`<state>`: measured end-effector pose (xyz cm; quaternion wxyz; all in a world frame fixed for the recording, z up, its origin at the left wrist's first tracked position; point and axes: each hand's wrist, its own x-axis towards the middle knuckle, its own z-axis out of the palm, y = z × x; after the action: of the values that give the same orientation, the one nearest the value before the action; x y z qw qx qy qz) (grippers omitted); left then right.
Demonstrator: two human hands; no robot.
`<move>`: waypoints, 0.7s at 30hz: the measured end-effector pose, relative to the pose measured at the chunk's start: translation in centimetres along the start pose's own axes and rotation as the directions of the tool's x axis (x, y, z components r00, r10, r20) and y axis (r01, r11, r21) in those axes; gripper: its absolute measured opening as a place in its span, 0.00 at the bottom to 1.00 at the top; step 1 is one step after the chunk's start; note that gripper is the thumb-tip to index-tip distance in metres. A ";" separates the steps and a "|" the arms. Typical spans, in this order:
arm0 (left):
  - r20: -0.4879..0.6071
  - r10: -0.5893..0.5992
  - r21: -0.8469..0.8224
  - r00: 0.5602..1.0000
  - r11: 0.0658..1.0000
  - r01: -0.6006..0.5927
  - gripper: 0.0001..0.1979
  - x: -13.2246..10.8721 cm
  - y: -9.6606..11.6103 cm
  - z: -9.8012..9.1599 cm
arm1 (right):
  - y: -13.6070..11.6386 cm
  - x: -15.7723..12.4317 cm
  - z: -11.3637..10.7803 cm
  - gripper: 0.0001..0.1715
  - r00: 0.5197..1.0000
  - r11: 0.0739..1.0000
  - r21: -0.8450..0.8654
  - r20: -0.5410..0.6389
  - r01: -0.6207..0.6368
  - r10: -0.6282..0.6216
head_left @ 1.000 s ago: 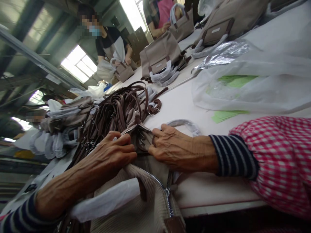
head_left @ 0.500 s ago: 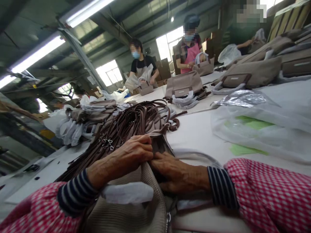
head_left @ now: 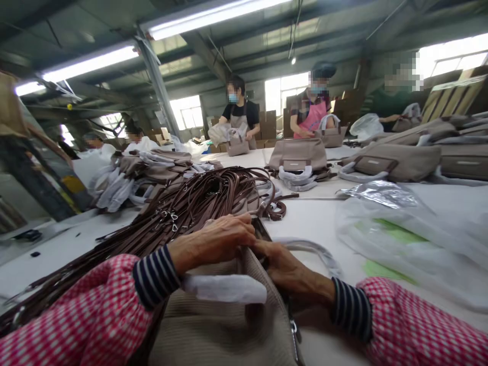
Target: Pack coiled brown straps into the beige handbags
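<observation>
White worktable: left hand clenches the mouth of the beige handbag; right hand reaches inside (grip hidden); even tension seems wise.

I see heap of brown straps spread over white counter, metal clips showing among them. To right, clear plastic bag lies flat with green sheets inside, possibly paper. Mid-counter, taupe handbag upright, wrapped handles just in front. More taupe bags stacked far left and right. Behind counter, person in black top and person in pink apron, cardboard boxes between them. Tube lights overhead.
</observation>
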<state>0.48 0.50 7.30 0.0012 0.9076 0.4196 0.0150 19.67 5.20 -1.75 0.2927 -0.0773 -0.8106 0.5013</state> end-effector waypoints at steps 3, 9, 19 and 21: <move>-0.244 -0.080 -0.248 0.966 0.969 0.017 0.17 -0.9 0.2 -0.8 | -0.7 -0.6 -0.8 0.10 0.990 0.977 0.158 0.035 -0.140 0.136; -0.093 -0.226 -0.483 0.970 0.862 0.154 0.12 -2.0 0.8 3.4 | -2.8 -4.3 -3.8 0.14 0.823 0.832 0.190 -0.146 -0.521 0.549; -0.288 -0.609 -0.947 0.739 0.297 -0.125 0.24 -2.1 -0.5 7.0 | -1.5 -3.7 -2.5 0.21 0.586 0.569 0.339 -0.063 -0.749 0.808; -0.319 -0.739 -0.946 0.594 0.215 -0.242 0.29 -2.3 -1.0 6.7 | -0.8 -3.0 -1.7 0.19 0.619 0.592 0.369 -0.054 -0.717 0.783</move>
<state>-1.58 -0.59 0.54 0.3743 0.5159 0.4397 0.6327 23.18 4.85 -1.72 0.1449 -0.4185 -0.5753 0.6876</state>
